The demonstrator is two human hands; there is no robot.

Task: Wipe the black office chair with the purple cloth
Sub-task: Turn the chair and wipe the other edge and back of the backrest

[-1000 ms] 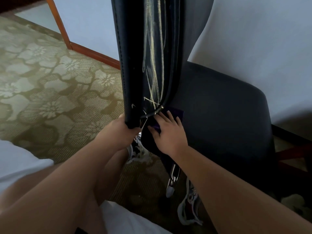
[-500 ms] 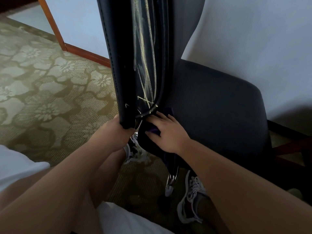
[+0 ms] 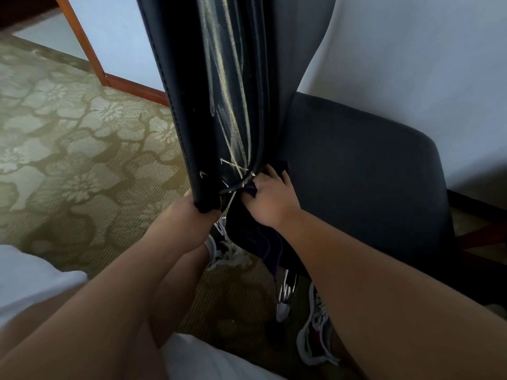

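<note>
Black vinyl, scored with pale scratch lines, covers the back of the chair (image 3: 214, 91), which stands upright at frame centre with its dark seat to the right.

Left hand (image 3: 189, 215): fingers curled under the bottom edge of the backrest, a firm closed hold on that edge.

Right hand (image 3: 270, 198): fingers extended and slightly spread, palm down, pressing the cloth (image 3: 251, 191) into the seam where backrest meets seat. Nothing is clasped; the hand lies flat on it.

The cloth is purple and mostly covered by the hand, with small parts showing by the thumb and beyond the fingertips. Dark fabric hanging below the wrist appears to be more of the same cloth, though the shadow there makes this uncertain. Both forearms are bare.

Floor: green-gold carpet (image 3: 68, 160) with a floral pattern. Two shoes (image 3: 219, 248) with white soles stand on it below the chair's rear edge, one at each side of a chrome leg (image 3: 284, 300). A pale wall (image 3: 411, 64) lies behind the seat, and wooden trim (image 3: 90, 50) runs at upper left
</note>
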